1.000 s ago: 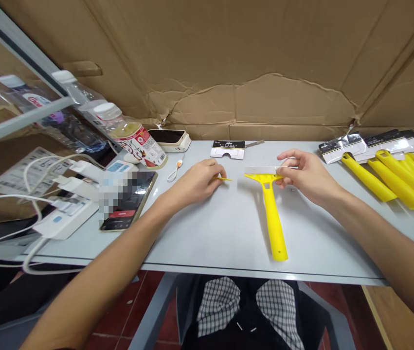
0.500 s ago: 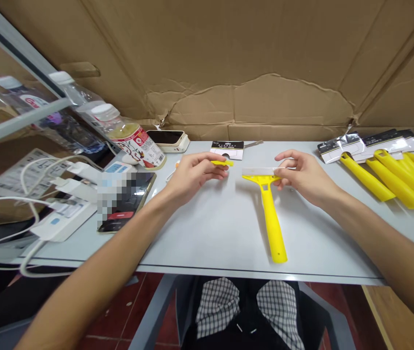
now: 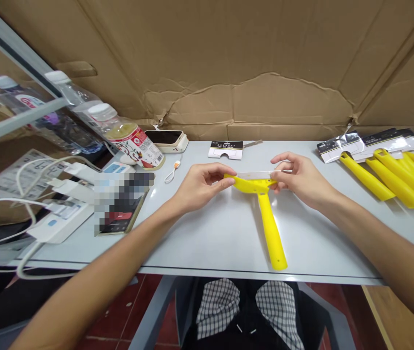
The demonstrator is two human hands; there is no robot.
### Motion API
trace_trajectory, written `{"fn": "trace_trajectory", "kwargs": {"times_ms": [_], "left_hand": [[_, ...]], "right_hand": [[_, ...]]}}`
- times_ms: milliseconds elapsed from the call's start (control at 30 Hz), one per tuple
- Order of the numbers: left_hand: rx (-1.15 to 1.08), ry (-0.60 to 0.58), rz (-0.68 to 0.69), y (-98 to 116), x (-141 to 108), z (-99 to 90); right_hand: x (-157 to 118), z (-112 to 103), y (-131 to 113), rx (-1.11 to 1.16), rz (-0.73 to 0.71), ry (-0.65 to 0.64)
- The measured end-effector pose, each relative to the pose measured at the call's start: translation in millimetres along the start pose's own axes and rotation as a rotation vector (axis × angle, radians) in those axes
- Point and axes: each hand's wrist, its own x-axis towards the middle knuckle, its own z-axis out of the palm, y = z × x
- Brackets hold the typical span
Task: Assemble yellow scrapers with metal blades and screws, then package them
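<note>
A yellow scraper (image 3: 273,231) stands head-up in front of me, its handle slanting down toward the table's near edge. Along its top runs a thin metal blade (image 3: 252,174), seen nearly edge-on. My right hand (image 3: 301,177) pinches the right end of the blade and scraper head between thumb and fingers. Between thumb and index finger, my left hand (image 3: 201,187) grips a small yellow plastic piece (image 3: 244,185), which lies across the front of the head below the blade. Whether that piece is seated on the head cannot be made out.
Several yellow scrapers (image 3: 392,182) with packaging lie at the right. A black-and-white card (image 3: 225,151) rests at the back. Leftward are a drink bottle (image 3: 134,141), a phone (image 3: 166,139), a looped cord (image 3: 172,171) and a power strip (image 3: 57,226). Cardboard (image 3: 250,58) walls the back.
My left hand has moved right and down, bringing the small yellow piece onto the scraper head. The scraper has tilted so its blade shows edge-on; my right hand keeps its hold.
</note>
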Motion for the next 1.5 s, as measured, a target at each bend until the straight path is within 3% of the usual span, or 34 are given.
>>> {"fn": "trace_trajectory", "kwargs": {"times_ms": [267,567,933,1267,1500], "left_hand": [[-0.087,0.112,-0.061,-5.3,0.4,18.1],[-0.383,-0.033,-0.325,-10.8,0.6,24.2],[-0.337,0.138,-0.318,-6.8,-1.6,27.5],[-0.4,0.14,-0.273,-1.7,-4.0,24.2],[-0.453,0.151,-0.323,-13.5,-2.8,30.5]], "right_hand": [[-3.4,3.7,1.0,0.013,-0.019,-0.033],[-2.1,2.9,4.3,-0.014,-0.001,-0.061],[-0.1,2.1,10.3,0.151,0.05,-0.103],[-7.0,4.7,6.8,0.077,0.066,-0.09],[-6.5,4.3,4.5,0.059,0.067,-0.076]]}}
